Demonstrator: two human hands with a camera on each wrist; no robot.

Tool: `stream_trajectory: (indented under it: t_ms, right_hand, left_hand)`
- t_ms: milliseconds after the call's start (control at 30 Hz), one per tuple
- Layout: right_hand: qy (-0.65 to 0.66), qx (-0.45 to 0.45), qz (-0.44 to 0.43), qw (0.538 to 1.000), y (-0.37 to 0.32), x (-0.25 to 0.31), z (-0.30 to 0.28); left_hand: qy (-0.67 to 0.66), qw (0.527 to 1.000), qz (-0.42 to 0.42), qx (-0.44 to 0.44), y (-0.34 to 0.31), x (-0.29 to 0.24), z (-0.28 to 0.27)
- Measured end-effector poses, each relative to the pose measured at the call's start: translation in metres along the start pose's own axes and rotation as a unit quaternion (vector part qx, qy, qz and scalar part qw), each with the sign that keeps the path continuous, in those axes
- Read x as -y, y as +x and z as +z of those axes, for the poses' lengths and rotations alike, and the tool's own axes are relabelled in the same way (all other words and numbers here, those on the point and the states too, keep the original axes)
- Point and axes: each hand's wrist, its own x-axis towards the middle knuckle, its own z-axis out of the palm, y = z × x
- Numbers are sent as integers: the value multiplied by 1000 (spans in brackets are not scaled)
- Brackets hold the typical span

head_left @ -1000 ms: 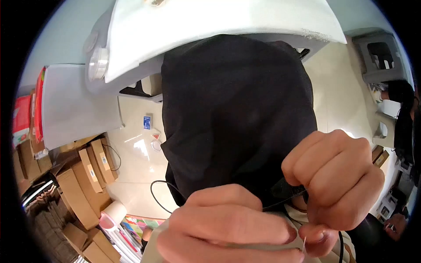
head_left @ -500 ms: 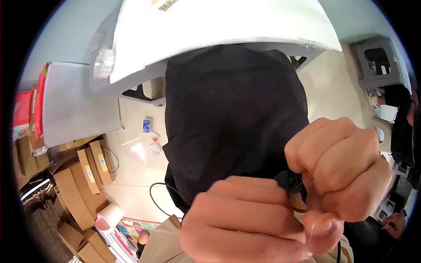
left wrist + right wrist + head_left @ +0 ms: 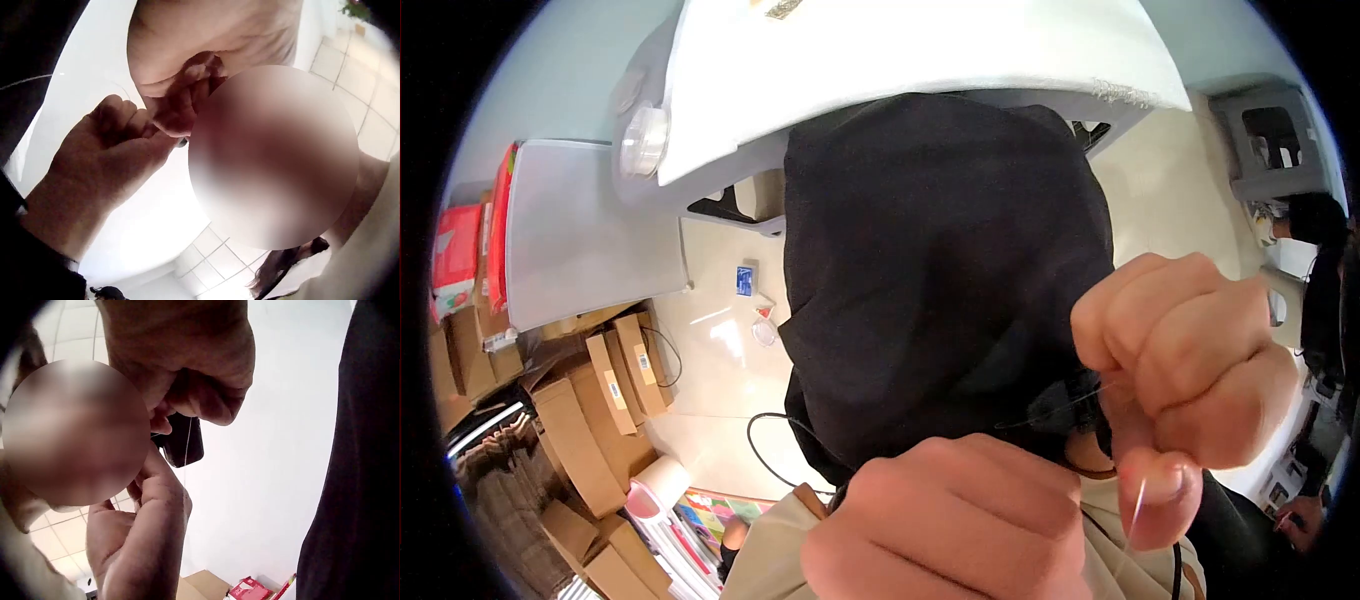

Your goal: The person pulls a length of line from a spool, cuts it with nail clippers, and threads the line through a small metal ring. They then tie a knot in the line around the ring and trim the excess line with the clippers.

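A thin, clear thread [image 3: 1138, 512] runs down over the right thumb in the head view. My right hand [image 3: 1190, 365], at the lower right, has its fingers curled and pinches the thread. My left hand [image 3: 950, 520] is at the bottom centre, back upward, with fingers curled; its fingertips are hidden. In the right wrist view the thread [image 3: 187, 442] hangs from my right hand [image 3: 181, 362] towards my left hand [image 3: 147, 531] below. The left wrist view has my left hand [image 3: 212, 50] above and my right hand [image 3: 112, 150] at the left, close together.
Black cloth [image 3: 945, 250] covers the lap, below a white-covered table [image 3: 920, 45] with a clear round container [image 3: 643, 141] at its left corner. Cardboard boxes [image 3: 580, 440] stand at the left. A grey stool [image 3: 1275, 145] is at the far right, near another person.
My right hand has risen slightly and shifted right. My left hand has moved a little right, its fingers more curled in view, and the gap between the hands looks wider than half a second ago.
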Motion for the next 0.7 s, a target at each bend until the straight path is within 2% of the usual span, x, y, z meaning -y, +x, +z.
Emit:
stream_trajectory:
  t_ms: [133,233,267,333,467,667,700]
  right_hand:
    - [-11,26,16,999,1,3,-5]
    - [-34,3,17,999,-1,5,-2]
    - [-50,-56,2,997,-8,3,10]
    - [-63,-108,-6,992,-13,2,17]
    - [-51,-82,19,995,-9,7,11]
    - [-14,24,28,999,-5,3,-11]
    - [-8,7,11,1000,-5,1,-8]
  left_hand:
    - [-3,999,-2,41,4,0,-6]
    - [-4,999,-2,50,3,-1,-5]
    - [-6,999,-4,53,2,-2,-5]
    - [-6,998,-6,59,2,-3,-6]
    - [-4,998,-11,66,1,-6,-7]
    - [0,997,-11,77,1,-10,-4]
    - [-1,997,-10,80,1,-10,-5]
